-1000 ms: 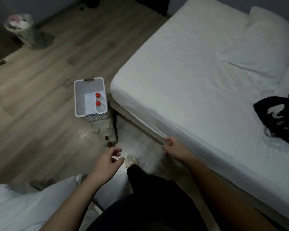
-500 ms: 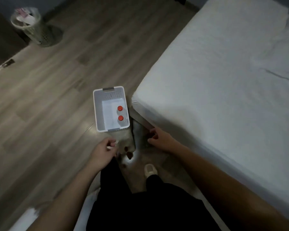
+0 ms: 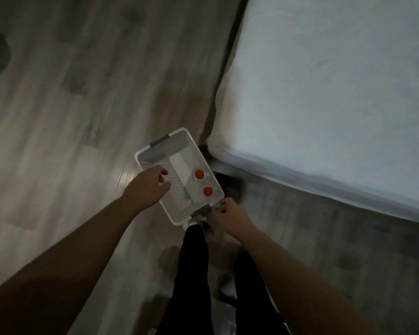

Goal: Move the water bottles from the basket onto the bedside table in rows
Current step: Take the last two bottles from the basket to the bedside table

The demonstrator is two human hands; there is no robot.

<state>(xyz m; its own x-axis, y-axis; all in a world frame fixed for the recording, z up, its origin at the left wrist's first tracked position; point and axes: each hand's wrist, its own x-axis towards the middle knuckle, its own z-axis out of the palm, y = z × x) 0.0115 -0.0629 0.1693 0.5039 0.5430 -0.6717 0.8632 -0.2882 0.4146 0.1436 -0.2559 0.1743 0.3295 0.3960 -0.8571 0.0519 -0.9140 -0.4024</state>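
Note:
A white mesh basket [image 3: 155, 147] stands on the wooden floor by the bed's corner. Two clear water bottles with red caps stand upright along its right side, one [image 3: 199, 174] farther off and one [image 3: 207, 191] nearer. My left hand [image 3: 150, 187] is over the basket's left rim, its fingers loosely curled and holding nothing. At the basket's near right corner, my right hand [image 3: 229, 215] is curled beside the rim, apart from the bottles; I see nothing in it. The bedside table is out of view.
The bed [image 3: 324, 93] with a white sheet fills the right side, its corner close to the basket. My legs in black trousers [image 3: 194, 274] are just behind the basket. Open wooden floor [image 3: 70, 117] lies to the left.
I have walked up to the basket, which is now right under my hands. My left hand has moved over its left rim and my right hand has come to its near right corner.

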